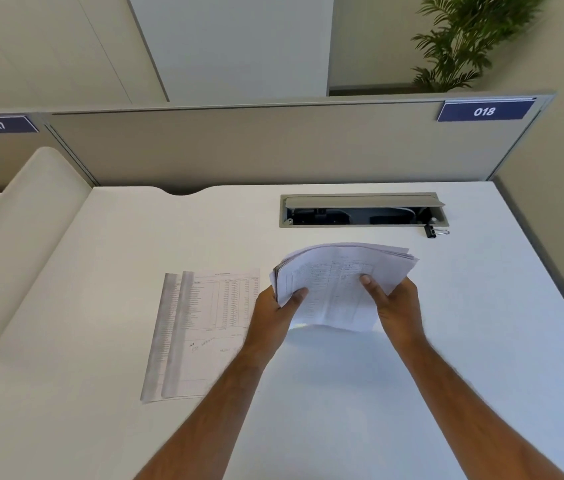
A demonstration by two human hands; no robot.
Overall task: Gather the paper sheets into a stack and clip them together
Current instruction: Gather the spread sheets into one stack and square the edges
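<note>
Left hand [278, 306] and right hand [396, 303] grip a sagging bundle of printed sheets [339, 282]; gathering continues (judging): two sheets [201, 327] lie beside the left hand, binder clip [433, 232] beyond the right.

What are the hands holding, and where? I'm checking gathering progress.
Both hands hold the paper stack: left hand at its left edge, right hand at its right edge.

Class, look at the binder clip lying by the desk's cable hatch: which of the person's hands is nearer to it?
Right. The right hand holds the paper stack below the binder clip; the left hand grips the stack's far side, further left.
</note>
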